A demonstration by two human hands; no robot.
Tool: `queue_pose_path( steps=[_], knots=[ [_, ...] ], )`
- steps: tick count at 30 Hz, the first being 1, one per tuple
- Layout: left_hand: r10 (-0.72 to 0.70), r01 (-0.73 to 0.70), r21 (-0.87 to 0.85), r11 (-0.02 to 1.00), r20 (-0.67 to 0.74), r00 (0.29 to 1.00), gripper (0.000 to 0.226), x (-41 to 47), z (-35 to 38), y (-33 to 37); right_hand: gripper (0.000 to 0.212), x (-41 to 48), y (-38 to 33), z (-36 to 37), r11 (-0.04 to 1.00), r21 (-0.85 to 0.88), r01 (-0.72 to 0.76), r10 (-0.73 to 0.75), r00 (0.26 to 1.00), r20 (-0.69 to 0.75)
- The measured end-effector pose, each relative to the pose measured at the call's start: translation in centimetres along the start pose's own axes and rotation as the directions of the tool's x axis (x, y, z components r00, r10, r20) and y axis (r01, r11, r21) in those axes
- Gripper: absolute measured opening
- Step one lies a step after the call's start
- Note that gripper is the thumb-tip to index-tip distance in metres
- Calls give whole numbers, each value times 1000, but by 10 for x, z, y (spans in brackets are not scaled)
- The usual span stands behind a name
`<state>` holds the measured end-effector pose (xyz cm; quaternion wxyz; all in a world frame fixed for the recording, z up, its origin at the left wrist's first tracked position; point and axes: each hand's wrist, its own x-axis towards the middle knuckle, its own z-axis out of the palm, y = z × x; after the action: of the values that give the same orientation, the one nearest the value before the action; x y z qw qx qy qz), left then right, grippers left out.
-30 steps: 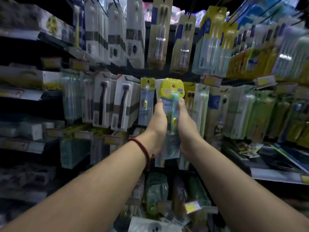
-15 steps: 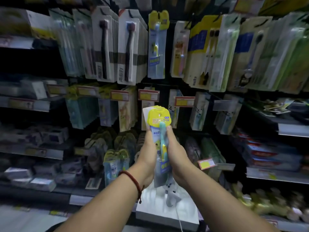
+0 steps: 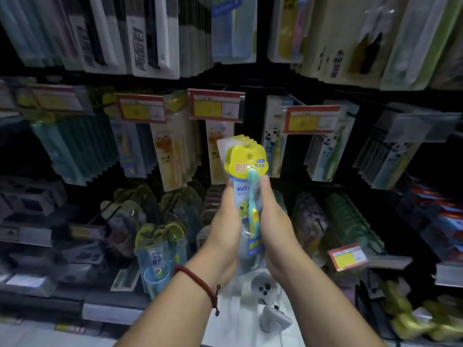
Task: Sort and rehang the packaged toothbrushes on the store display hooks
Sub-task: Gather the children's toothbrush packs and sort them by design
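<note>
1. Store display (image 3: 253,81): a dark back wall fills the view, hung with rows of packs. An open dark band runs between the upper row and the middle row.
2. Upper row: tall white-and-black packs (image 3: 150,33) hang closely side by side, their lower edges ending just above the band.
3. Middle row: teal packs (image 3: 75,151) at the left, duck-printed packs (image 3: 170,156) left of centre and panda-printed packs (image 3: 273,136) right of centre. Red-and-yellow price tags (image 3: 215,105) stand out at the front ends of the hooks.
4. Lower area: green packs (image 3: 350,221) hang at the right, with another price tag (image 3: 347,256) at their front edge. Cup sets (image 3: 160,249) hang at the lower left. A white box (image 3: 233,319) lies below the forearms.
5. Stack of toothbrush packs (image 3: 246,161): held upright at centre, in front of the middle row. Its yellow tops sit below the centre price tag, between the duck-printed and panda-printed packs. Contact with any hook cannot be determined.
6. Left hand (image 3: 225,229): clamped on the left edge of the stack, fingertips reaching just under the yellow tops.
7. Right hand (image 3: 275,221): clamped on the right edge, opposite the left, with only the stack between them.
8. Red cord bracelet (image 3: 200,281): worn on the left wrist.
</note>
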<state>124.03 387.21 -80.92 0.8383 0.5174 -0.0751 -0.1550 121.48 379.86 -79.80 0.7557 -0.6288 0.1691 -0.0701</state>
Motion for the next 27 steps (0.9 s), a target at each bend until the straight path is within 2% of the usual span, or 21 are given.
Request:
queue_pose_path(
  steps=[7,8,10,11,13,15,19,22,23,27],
  knots=[
    [13,-12,33,999,-41,999,30,30,5,-4,65,33,-2,-4,1000,-13,8,-9,998,-62],
    [10,-9,9,1000,-73,997,32,31,5,-6,66,35,-1,-4,1000,-19,0,-1,998,-65],
    [-8,9,6,1000,-116,993,58,33,6,-8,70,37,1,-6,1000,-22,-14,12,998,-69],
    [-14,14,3,1000,-111,994,59,33,5,-9,71,38,2,-7,1000,-18,-17,16,997,-72],
    [-52,51,-16,999,-30,998,35,33,5,-10,70,38,2,-8,1000,-22,-22,21,997,-72],
    [-99,100,-31,995,36,994,30,30,4,-9,71,35,2,-8,1000,-18,-20,19,997,-68],
    [-106,112,-76,991,88,991,56,24,2,-5,73,27,-3,-11,999,17,-50,51,995,-82],
    [-93,96,-34,995,92,991,74,21,5,-4,69,20,-7,-13,999,38,-38,41,995,-93],
    [-91,94,-21,995,108,990,74,20,6,-5,67,18,-8,-14,999,48,-21,26,994,-107],
    [-131,135,-21,991,136,982,37,19,6,-12,60,14,-6,-20,997,75,25,-12,985,-170]
  ],
)
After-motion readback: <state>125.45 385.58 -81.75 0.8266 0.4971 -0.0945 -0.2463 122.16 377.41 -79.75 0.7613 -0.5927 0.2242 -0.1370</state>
